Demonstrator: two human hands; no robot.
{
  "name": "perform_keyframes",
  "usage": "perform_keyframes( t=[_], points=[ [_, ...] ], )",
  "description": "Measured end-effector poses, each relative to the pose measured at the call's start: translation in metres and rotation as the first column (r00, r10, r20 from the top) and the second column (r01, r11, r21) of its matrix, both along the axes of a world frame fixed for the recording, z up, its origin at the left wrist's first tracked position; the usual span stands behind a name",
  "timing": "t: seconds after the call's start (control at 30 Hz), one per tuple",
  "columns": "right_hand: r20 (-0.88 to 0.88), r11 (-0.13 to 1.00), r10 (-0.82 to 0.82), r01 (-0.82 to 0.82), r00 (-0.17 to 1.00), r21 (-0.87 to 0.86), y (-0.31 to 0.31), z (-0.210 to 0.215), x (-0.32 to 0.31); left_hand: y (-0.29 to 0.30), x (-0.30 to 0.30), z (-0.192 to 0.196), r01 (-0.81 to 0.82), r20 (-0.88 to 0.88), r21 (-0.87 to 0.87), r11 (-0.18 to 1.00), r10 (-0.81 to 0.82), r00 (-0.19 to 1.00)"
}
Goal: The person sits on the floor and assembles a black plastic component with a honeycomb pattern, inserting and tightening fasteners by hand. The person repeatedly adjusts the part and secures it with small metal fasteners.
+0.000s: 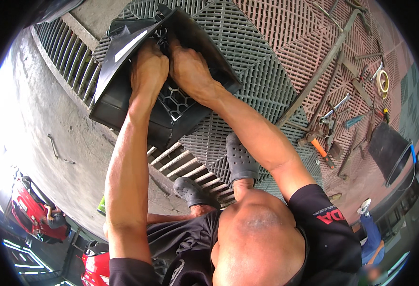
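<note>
A black plastic panel (138,125), boxy and open, lies tilted on the floor in front of me, with a honeycomb grille (175,101) set in it. Both my hands reach inside it, close together. My left hand (151,66) has its fingers curled at the inner part near the top; their tips are hidden. Beside it my right hand (190,71) is bent inward, with the index finger pointing into the panel and the other fingers curled under. Whatever the two hands pinch there is covered by them and by dark shadow.
Ribbed floor tiles (266,78) meet a barred drain (178,162) and concrete (43,109). To the right lie an orange-handled hammer (320,150), a long metal bar (314,78), a tape roll (383,81) and a black bucket (388,151). Red motorcycles (33,209) stand lower left; another person (372,236) is lower right.
</note>
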State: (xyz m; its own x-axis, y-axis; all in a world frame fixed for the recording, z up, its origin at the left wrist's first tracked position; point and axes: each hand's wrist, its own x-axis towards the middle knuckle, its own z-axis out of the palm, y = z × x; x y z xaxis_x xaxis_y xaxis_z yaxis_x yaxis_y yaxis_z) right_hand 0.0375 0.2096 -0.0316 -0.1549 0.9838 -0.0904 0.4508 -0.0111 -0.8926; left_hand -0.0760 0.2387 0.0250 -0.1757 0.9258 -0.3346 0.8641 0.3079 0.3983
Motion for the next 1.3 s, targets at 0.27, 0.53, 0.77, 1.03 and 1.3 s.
perform_keyframes(
  t=[0.27, 0.53, 0.77, 1.03, 1.3],
  points=[
    [0.102, 1.0, -0.005, 0.004, 0.995, 0.007, 0.004, 0.003, -0.001, 0.024, -0.014, -0.015, 0.216, -0.162, 0.136, 0.967, -0.194, 0.968],
    [0.104, 1.0, 0.024, -0.023, 0.994, -0.014, 0.006, 0.008, -0.001, 0.034, -0.014, -0.018, 0.182, -0.212, 0.088, 0.979, -0.16, 0.964],
    [0.13, 0.997, 0.02, -0.01, 0.991, -0.073, 0.008, 0.005, 0.0, 0.04, -0.004, -0.003, 0.14, -0.103, -0.151, 0.979, -0.156, 0.982],
    [0.059, 0.997, -0.009, 0.014, 0.998, -0.073, 0.007, 0.006, -0.004, 0.019, -0.01, -0.019, 0.05, -0.064, 0.03, 0.998, -0.048, 0.997],
    [0.08, 0.997, 0.017, -0.011, 0.997, -0.081, 0.007, 0.006, 0.0, 0.026, 0.005, 0.005, 0.065, -0.041, -0.151, 0.986, -0.072, 0.997]
  ],
)
